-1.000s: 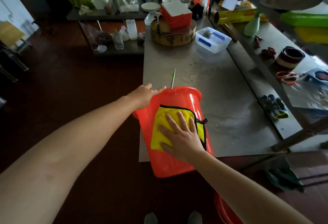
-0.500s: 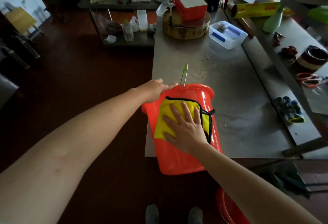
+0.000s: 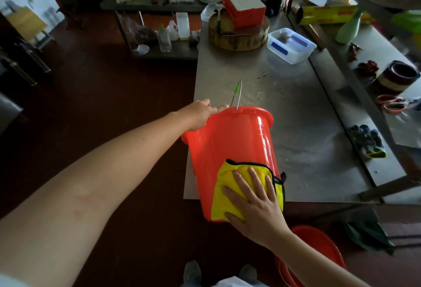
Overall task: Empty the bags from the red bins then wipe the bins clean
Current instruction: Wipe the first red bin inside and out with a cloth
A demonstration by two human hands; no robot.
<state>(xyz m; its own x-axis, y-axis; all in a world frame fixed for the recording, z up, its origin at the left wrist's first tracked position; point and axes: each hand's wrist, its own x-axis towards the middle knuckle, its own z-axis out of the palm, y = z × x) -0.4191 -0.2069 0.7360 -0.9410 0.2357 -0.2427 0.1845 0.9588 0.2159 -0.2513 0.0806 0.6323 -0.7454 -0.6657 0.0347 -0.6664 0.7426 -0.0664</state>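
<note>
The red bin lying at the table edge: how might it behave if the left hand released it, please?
It would probably roll: the red bin lies on its round wall, the left hand holding its rim. It may tip off, since its base overhangs the steel table. Its glossy plastic looks light and slippery.

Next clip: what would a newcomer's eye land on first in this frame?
The bright red bin lies on its side at the near edge of the steel table. The right hand presses a yellow cloth flat against its wall near the base, and the left hand touches its rim.
</note>
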